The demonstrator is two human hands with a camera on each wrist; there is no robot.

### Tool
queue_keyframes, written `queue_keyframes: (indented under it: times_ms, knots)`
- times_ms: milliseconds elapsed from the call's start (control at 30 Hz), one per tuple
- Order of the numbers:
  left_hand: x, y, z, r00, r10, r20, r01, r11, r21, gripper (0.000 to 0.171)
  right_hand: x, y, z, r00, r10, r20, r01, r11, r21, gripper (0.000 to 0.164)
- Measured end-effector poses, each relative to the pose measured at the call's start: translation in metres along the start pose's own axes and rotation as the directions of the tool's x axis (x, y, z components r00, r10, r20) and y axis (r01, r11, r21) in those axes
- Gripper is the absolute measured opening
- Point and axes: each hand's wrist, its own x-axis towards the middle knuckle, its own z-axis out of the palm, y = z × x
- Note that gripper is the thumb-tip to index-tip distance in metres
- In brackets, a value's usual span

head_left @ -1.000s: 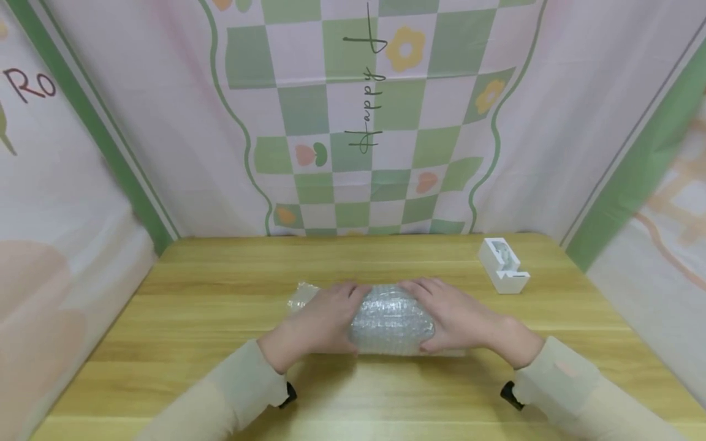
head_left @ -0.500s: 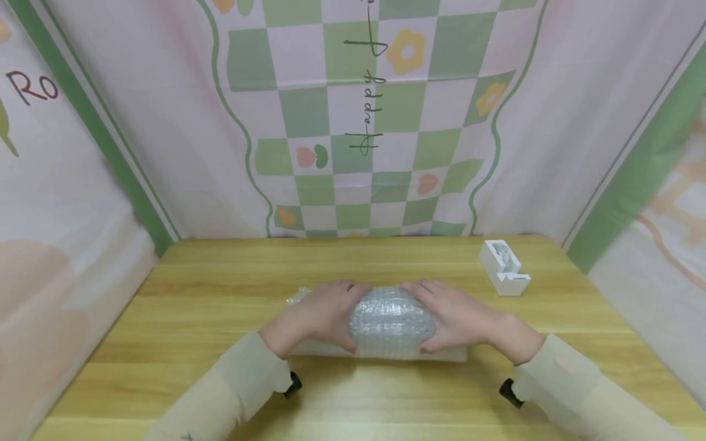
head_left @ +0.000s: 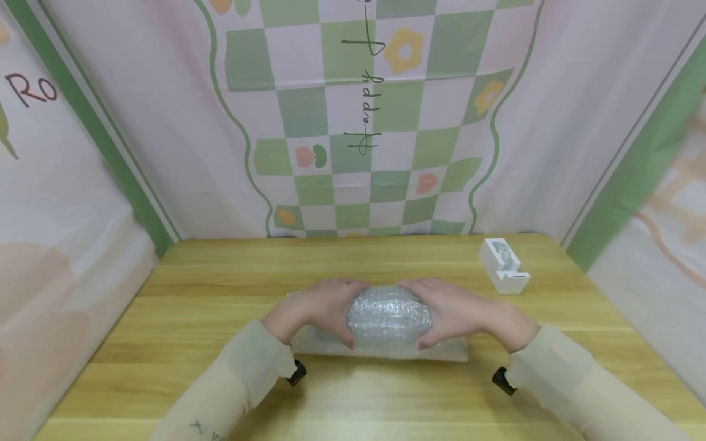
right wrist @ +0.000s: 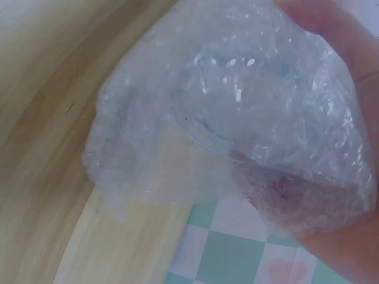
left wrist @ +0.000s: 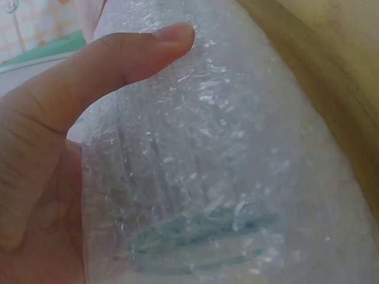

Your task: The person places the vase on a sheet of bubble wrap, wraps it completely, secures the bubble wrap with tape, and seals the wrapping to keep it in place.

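In the head view, a rounded bundle of clear bubble wrap [head_left: 389, 320] is just below centre, yellowish wood-grain tabletop [head_left: 386, 398] around it. The left hand [head_left: 328, 306] and right hand [head_left: 453, 309] hold its two sides, each grip curved around it. A white, boxy tape dispenser [head_left: 508, 280] sits at right.

The wood-grained table [head_left: 386, 401], its far corners rounded, meets a pale fabric backdrop [head_left: 353, 110] printed with green-and-white checks, yellow flowers and sideways lettering reading "Happy". A left hanging [head_left: 49, 165] and a right hanging [head_left: 656, 202], each banded in green, flank it. Soft light puts a faint sheen on the wood.
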Motion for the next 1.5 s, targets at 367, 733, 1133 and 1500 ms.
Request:
queue_keyframes:
  times_ms: [367,733,1133,1500]
  knots:
    - [0.007,-0.009,-0.005,0.998,-0.006,0.058,0.013,0.991,-0.134,0.105,0.009,0.007,-0.004,0.998,0.002,0.063,-0.008,0.996,0.087,0.109]
    - [0.008,-0.011,-0.006,0.995,-0.027,0.095,0.04,0.99,-0.134,0.107,0.012,0.006,-0.008,0.992,0.028,0.123,-0.042,0.993,0.111,0.111]
    - [0.005,-0.013,-0.007,0.995,-0.006,0.1,0.026,0.98,-0.198,0.109,0.014,0.009,-0.014,0.982,0.022,0.187,-0.06,0.978,0.2,0.111]
    - [0.004,-0.011,-0.007,0.994,-0.009,0.107,0.026,0.988,-0.155,0.109,0.009,0.005,-0.015,0.99,0.031,0.136,-0.046,0.993,0.109,0.114]
